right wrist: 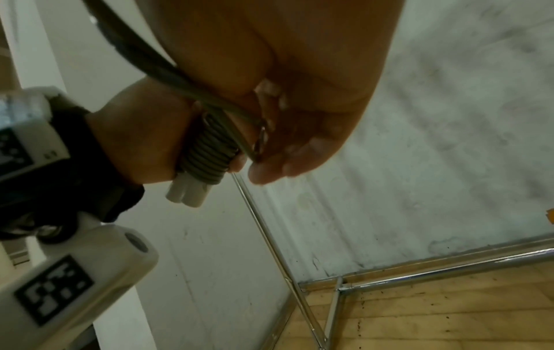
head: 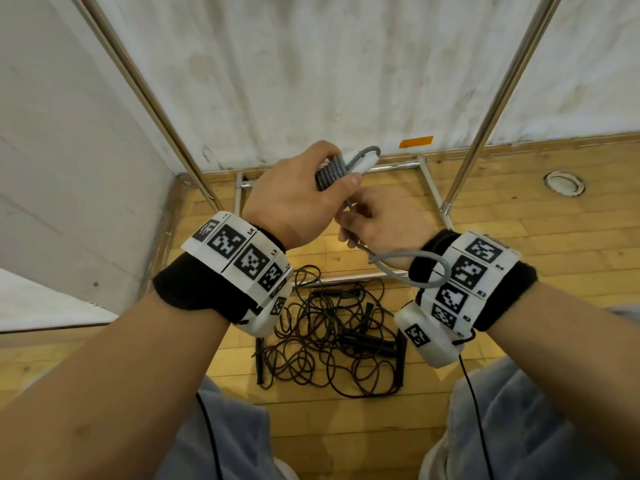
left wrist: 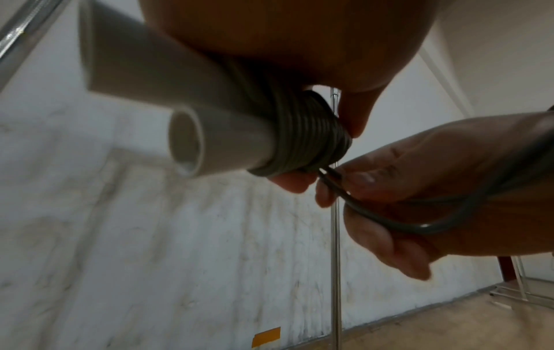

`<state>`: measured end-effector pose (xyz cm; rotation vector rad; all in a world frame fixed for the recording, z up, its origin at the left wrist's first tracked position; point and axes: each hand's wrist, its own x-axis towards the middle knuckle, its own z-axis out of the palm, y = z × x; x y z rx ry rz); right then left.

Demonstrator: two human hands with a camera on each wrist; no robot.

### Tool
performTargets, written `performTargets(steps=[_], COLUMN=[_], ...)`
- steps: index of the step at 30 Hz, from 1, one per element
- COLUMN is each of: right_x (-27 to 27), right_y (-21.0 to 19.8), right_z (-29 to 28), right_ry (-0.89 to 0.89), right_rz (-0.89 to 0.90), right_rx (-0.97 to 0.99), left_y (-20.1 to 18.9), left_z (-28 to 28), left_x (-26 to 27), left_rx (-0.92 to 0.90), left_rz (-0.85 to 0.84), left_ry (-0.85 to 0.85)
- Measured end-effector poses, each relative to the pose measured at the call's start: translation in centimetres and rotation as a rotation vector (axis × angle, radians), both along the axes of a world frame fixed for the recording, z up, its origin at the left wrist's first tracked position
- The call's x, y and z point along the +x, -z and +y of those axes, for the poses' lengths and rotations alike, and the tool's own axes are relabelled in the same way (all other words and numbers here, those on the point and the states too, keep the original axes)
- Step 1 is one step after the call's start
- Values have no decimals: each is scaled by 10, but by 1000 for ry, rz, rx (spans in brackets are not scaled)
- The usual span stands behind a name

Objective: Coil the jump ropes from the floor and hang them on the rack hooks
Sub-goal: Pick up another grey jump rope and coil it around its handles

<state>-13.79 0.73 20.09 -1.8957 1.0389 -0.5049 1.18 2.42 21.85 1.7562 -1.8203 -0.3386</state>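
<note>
My left hand (head: 298,195) grips a grey jump rope (head: 330,174) wound in tight turns round its two white handles (left wrist: 210,142), held at chest height in front of the rack. My right hand (head: 374,220) pinches the loose grey end (left wrist: 374,213) of that rope just below the coil (right wrist: 206,151); a slack loop (head: 426,268) of it curls over my right wrist band. The handle ends (right wrist: 188,194) stick out below my left fist in the right wrist view. A tangle of black jump ropes (head: 332,334) with black handles lies on the wooden floor between my knees.
The chrome rack's two uprights (head: 156,109) (head: 498,105) slant up on either side, and its base bars (head: 391,166) rest on the floor against the white wall. No hooks are in view. An orange tape mark (head: 415,141) sits on the wall; a round floor fitting (head: 564,183) lies at right.
</note>
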Motion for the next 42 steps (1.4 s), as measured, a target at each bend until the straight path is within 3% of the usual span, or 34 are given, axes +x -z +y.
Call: performTargets(steps=[4,7,9,11,13,16,18,20,24,28,31,35,38,42], right_x=[2,-5,-12,-19,-21,-6,6,10,9,2,-5,-8,-9,-9], right_y=[-3,-6,-9,-13,-14,-11,-4,0,-3,-9,-17,-25,-26,-28], right_z=[-4,-15,-28,-38,-35,-14,-7,-7,-14,-14,-14,-15,-14,-21], right_ry=[-2,223,431,576,584,323,131,87,153,362,342,241,221,250], right_rz=[-83,-217,-324,-352,-276,-64,135,161,-5,-83,-145,-145,-22,77], right_rx=[193,329,287,103,-174,-503,-476,-316,-256,-494,-598,-347,-554,-611], left_y=[5,9,11,13,12,8,3,-4,-14,-19,-23,-34,-40,-42], left_z=[-10,-16,-18,-19,-18,-15,-13,-11,-5,-2,2,11,18,22], left_x=[15,30,38,39,33,17,7,1,-2,4,7,3,0,-2], left_rx=[26,58,113,176,216,245,252,256,225,190,202,219,235,250], left_rz=[-148,-211,-189,-51,173,548,749,837,866,810,787,795,771,700], left_ry=[-98,-178,-237,-264,-266,-213,-146,-68,80,39,69,197,260,303])
